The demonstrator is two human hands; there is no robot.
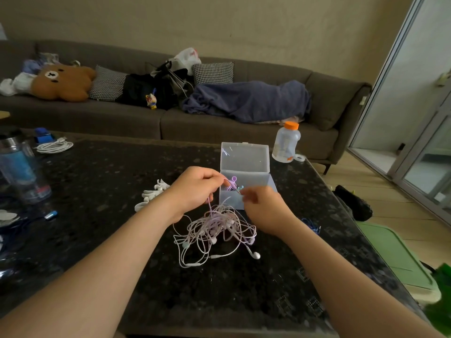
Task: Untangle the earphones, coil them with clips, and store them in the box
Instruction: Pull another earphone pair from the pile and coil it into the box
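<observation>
Dim daylight, right-hand blur, edge distortion

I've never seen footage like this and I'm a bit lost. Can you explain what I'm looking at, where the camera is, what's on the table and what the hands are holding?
There is no machine here. One camera worn on a person's head looks down at their two bare arms. On the dark stone table lies a tangle of pale earphones. The left hand pinches a strand lifted from it. The right hand is blurred near another strand, so its grip is unclear. Behind them stands a clear plastic box, lid open, with coloured clips inside. White plastic pieces lie to its left, and an orange-capped bottle stands farther back.
</observation>
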